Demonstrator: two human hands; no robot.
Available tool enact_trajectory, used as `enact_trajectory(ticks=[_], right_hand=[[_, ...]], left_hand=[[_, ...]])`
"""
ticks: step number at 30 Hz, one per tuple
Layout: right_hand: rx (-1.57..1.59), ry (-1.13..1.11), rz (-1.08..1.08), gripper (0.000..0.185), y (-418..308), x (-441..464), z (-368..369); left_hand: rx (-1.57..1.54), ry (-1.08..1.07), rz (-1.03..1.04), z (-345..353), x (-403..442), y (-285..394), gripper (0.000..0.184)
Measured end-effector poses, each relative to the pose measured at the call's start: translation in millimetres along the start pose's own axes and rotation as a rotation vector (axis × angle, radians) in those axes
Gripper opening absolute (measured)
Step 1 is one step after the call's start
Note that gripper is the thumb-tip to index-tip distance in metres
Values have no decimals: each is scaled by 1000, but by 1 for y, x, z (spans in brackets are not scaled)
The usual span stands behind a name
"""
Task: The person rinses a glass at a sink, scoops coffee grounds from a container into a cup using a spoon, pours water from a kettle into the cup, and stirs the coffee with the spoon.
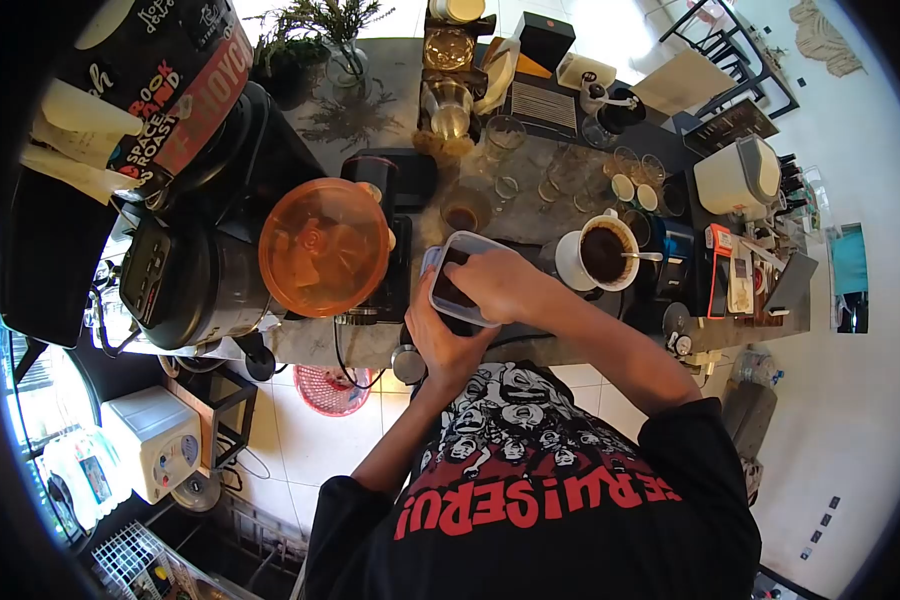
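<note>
Head view: And we are right over the counter [395, 75], both hands meeting at one clear plastic tub [457, 243], just in from the near edge of the picture's worktop.
Left hand: Here's the left hand [443, 338], clamped along the tub's left and near side, wall against palm and fingers.
Right hand: Across comes the forearm, and the right hand [500, 283] has its fingers down inside the opening; the tips are hidden, so whether they pinch or sit apart, I cannot tell.
Tub's place: Between the two hands, open side up, left wall in the left grip, right hand over its right half; whether its base touches the counter, no telling.
Tub's handling: Looks light, thin-walled and a touch bendy, likely smooth enough to slip; I'd back an outside hold low on the wall, without a hard squeeze.
Dark contents: A patch of dark contents [454, 291] shows beside the fingers, probably loose and easily spilled by a tilt.
Neighbours: Off to the right, a dripper [570, 262] with dark grounds and a spoon [647, 257]; left, an orange lid [315, 245], apart from the hands.
</note>
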State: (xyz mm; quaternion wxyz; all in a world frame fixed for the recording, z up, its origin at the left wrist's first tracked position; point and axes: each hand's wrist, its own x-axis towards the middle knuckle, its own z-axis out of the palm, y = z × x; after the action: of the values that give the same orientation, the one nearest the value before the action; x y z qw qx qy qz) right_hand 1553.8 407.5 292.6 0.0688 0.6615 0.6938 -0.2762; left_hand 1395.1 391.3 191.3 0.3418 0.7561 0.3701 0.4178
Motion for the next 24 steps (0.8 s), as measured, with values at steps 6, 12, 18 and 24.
enact_trajectory(ticks=[6,12,18,24], right_hand=[[95,239,36,25,1,-4,0],[191,424,72,22,-3,6,18],[228,376,59,22,-3,10,22],[233,378,73,13,-9,9,24]], left_hand=[[-8,-8,-17,2,0,-4,119],[-12,13,-4,4,-3,-12,120],[-84,2,-76,6,-7,-14,121],[-123,14,-60,8,-10,-19,121]])
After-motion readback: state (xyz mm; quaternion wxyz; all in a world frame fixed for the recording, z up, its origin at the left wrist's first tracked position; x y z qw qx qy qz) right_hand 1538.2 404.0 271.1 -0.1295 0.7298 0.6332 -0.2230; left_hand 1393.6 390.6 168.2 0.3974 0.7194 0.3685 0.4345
